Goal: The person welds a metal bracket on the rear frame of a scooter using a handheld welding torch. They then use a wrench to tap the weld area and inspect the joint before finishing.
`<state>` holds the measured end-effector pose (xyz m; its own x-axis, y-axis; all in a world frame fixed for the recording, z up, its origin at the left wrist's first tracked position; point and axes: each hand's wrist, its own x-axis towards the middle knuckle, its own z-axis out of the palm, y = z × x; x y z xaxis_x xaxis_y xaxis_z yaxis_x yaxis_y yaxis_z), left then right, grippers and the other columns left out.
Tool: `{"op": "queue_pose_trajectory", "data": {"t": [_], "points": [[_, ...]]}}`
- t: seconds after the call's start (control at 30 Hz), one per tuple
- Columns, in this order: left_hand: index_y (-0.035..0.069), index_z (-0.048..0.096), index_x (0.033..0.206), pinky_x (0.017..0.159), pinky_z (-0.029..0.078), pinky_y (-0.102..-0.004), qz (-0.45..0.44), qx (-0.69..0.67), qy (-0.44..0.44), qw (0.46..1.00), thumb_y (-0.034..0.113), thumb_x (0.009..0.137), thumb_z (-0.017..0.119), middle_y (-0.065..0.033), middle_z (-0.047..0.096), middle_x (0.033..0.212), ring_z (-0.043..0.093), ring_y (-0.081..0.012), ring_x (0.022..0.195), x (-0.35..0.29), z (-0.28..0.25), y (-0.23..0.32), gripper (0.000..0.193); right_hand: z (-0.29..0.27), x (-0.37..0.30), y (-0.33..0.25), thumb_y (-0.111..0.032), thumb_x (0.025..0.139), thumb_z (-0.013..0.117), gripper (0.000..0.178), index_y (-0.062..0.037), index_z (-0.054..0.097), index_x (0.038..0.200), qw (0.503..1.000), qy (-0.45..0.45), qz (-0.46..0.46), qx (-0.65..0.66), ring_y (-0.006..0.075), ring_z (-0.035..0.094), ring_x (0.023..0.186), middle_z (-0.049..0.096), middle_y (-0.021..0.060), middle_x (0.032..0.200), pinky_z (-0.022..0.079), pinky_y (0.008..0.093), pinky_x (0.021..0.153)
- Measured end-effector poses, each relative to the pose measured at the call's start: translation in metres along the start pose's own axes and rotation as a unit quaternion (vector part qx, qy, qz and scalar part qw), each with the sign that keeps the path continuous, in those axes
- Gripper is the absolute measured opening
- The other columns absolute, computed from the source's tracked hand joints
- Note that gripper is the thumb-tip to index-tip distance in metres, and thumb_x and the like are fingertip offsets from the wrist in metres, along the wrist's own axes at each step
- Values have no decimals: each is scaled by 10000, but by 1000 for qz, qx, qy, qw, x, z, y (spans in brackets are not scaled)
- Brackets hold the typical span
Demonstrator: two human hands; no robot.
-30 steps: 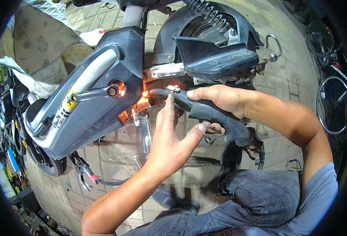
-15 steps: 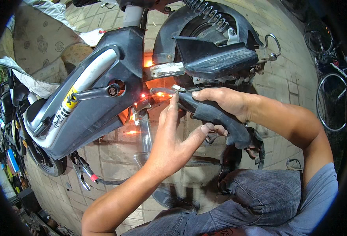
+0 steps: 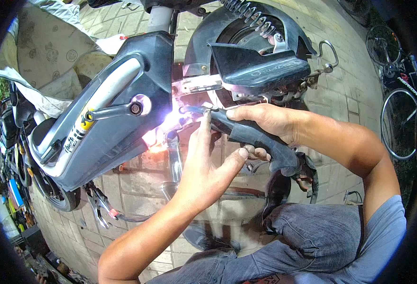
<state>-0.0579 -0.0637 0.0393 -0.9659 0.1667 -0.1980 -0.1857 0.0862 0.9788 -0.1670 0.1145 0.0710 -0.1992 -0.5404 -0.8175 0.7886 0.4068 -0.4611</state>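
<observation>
My right hand [image 3: 272, 122] is wrapped round the black handle of a welding torch [image 3: 256, 136], its thumb along the top. The curved torch neck points left, into a bright white-violet arc [image 3: 173, 117] at metal under the electric bike [image 3: 154, 78]. My left hand [image 3: 201, 177] is held open below the neck, index finger stretched up against the torch's front end and thumb spread apart. Glare hides the spot being welded. A grey metal tube [image 3: 176, 158] hangs just below the arc, and a pedal crank [image 3: 114, 111] is left of it.
The bike's rear wheel [image 3: 199, 49], spring shock [image 3: 248, 16] and black plastic cover [image 3: 260, 71] stand above my hands. On the paving lies a metal clamp [image 3: 97, 208] with a cable. A cloth cover [image 3: 52, 52] is at the upper left; a bicycle [image 3: 398, 123] stands far right.
The orange glow and small sparks have turned into a bright white-violet arc at the torch tip. Both hands and the torch have hardly moved.
</observation>
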Motion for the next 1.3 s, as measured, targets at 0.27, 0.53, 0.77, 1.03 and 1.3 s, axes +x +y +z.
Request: {"op": "queue_pose_trajectory", "data": {"t": [0.27, 0.53, 0.77, 1.03, 1.3], "points": [[-96, 187, 1467, 1077, 361, -418, 30, -2, 28, 999, 245, 832, 713, -277, 412, 1318, 453, -360, 1255, 1, 2, -1, 893, 2, -2, -1, -518, 930, 484, 502, -31, 596, 988, 1000, 17, 2, -7, 130, 560, 468, 582, 64, 658, 479, 272, 414], [-31, 150, 1515, 1120, 326, -395, -4, 17, -15, 1000, 194, 875, 696, -213, 342, 1428, 395, -307, 1348, -1, -1, 15, 871, -3, -4, 4, -491, 933, 433, 552, 17, 541, 1122, 998, 2, 24, 53, 168, 566, 381, 584, 105, 568, 484, 275, 345], [-103, 188, 1467, 1067, 372, -419, 14, 40, 5, 999, 289, 838, 714, -282, 410, 1304, 465, -370, 1241, 0, 0, 9, 909, -3, -2, 6, -526, 929, 461, 539, -18, 584, 1061, 1000, 6, 2, 21, 130, 567, 431, 591, 71, 624, 484, 259, 373], [-97, 193, 1466, 1052, 385, -430, 35, 35, 13, 999, 279, 835, 722, -274, 437, 1277, 472, -360, 1216, 0, 2, 7, 906, 0, -2, 6, -505, 930, 471, 545, -2, 544, 1124, 999, 18, 2, 32, 150, 568, 396, 597, 100, 608, 487, 261, 347], [-92, 233, 1451, 1058, 380, -418, 64, -31, 20, 997, 238, 823, 733, -260, 457, 1287, 480, -351, 1234, 5, 4, 5, 868, -7, -6, 2, -428, 983, 431, 490, -4, 549, 1199, 997, -37, 18, 62, 212, 638, 534, 648, 135, 775, 527, 317, 419]]}}
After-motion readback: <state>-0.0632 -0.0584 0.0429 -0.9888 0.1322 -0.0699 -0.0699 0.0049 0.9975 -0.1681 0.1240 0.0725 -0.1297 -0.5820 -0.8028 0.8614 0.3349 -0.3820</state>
